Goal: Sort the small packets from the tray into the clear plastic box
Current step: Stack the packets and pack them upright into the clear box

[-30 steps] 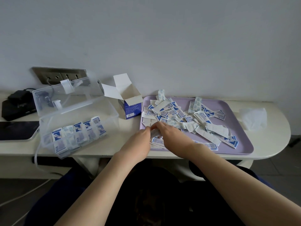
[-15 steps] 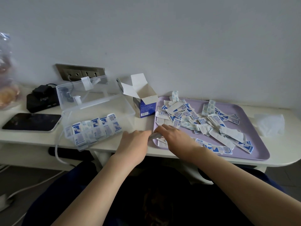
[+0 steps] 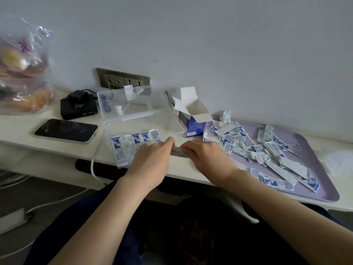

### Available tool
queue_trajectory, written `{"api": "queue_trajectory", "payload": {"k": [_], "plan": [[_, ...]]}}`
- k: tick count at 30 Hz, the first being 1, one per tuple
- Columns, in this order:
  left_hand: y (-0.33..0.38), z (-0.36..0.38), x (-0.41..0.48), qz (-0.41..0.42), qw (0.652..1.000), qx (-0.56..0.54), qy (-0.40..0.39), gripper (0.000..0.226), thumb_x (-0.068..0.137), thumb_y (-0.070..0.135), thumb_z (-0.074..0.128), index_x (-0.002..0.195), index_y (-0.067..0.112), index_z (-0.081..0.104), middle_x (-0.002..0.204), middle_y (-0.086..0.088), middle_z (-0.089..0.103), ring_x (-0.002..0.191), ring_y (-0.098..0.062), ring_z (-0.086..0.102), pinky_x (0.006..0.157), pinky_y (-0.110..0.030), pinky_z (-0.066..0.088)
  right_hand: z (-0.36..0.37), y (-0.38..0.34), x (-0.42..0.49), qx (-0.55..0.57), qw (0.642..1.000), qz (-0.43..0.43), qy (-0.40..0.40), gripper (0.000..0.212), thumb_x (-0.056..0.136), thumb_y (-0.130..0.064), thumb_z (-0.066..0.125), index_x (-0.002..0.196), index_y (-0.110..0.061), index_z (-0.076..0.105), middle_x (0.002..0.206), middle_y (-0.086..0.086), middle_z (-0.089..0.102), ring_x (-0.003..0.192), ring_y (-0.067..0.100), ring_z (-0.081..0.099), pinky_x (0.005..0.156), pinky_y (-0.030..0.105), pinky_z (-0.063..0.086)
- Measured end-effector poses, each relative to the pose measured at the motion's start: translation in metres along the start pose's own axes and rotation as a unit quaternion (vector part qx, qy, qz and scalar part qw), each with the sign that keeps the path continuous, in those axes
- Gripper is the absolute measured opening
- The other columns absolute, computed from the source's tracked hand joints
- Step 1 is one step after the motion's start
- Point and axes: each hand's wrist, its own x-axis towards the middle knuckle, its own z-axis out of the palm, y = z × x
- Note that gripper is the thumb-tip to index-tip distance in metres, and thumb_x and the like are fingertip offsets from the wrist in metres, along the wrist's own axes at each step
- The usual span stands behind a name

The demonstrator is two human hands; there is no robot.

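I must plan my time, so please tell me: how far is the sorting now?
Done: a row of packets stands in the box, along its front wall. In hand: the left hand and right hand pinch one blurred packet between box and tray. Left: a big pile lies on the tray.

Both arms are bare, from the left hand (image 3: pixel 152 161) and the right hand (image 3: pixel 206 159) back as far as the view reaches. Beneath them shows a dark navy-blue cloth garment (image 3: pixel 149 236), plain and unpatterned, bluer at its outer edges and shading to near black over the lap.
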Motion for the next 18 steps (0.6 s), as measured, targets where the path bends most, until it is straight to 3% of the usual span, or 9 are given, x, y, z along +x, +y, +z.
{"api": "queue_trajectory", "payload": {"k": [6,11,13,15,18], "plan": [[-0.035,-0.020,-0.003,-0.001,0.996,-0.035,0.084,0.017,0.095,0.009,0.047,0.099,0.021,0.058,0.079,0.004,0.068,0.074,-0.022,0.060,0.063,-0.027,0.029,-0.008,-0.029,0.027,-0.017,0.999,-0.044,0.000,0.024,0.095,-0.031,0.049,0.103,-0.020,0.068,0.092,0.003,0.066,0.084,0.025,0.059,0.070,0.041,0.048],[-0.062,-0.033,-0.006,-0.007,0.982,-0.060,0.179,0.009,0.092,0.016,0.058,0.099,0.011,0.057,0.078,-0.003,0.064,0.065,-0.021,0.047,0.067,-0.033,0.034,-0.011,-0.055,0.056,0.043,0.999,-0.030,-0.003,0.045,0.089,-0.048,0.042,0.079,-0.012,0.067,0.068,0.006,0.062,0.066,0.026,0.054,0.064,0.037,0.048],[-0.075,-0.034,-0.006,-0.042,0.986,-0.057,0.151,0.018,0.092,0.021,0.058,0.108,0.014,0.055,0.093,-0.001,0.064,0.079,-0.023,0.053,0.076,-0.038,0.038,-0.008,-0.057,0.073,0.052,0.999,-0.003,0.014,0.049,0.088,-0.047,0.041,0.065,-0.007,0.057,0.054,0.005,0.051,0.057,0.026,0.043,0.058,0.032,0.040],[-0.087,-0.034,-0.008,-0.074,0.993,-0.042,0.078,0.022,0.093,0.029,0.054,0.114,0.021,0.056,0.108,0.003,0.059,0.100,-0.022,0.052,0.085,-0.038,0.035,-0.002,-0.054,0.091,0.069,0.996,0.044,0.020,0.040,0.090,-0.030,0.050,0.060,-0.004,0.052,0.050,0.004,0.040,0.056,0.022,0.031,0.055,0.030,0.031],[-0.099,-0.030,-0.011,-0.079,0.997,0.008,0.004,0.021,0.094,0.037,0.051,0.110,0.028,0.060,0.112,0.006,0.053,0.110,-0.018,0.045,0.086,-0.033,0.031,0.013,-0.048,0.114,0.063,0.991,0.119,-0.023,0.031,0.087,-0.020,0.053,0.072,0.005,0.063,0.064,0.020,0.052,0.061,0.019,0.038,0.051,0.025,0.031]]}}
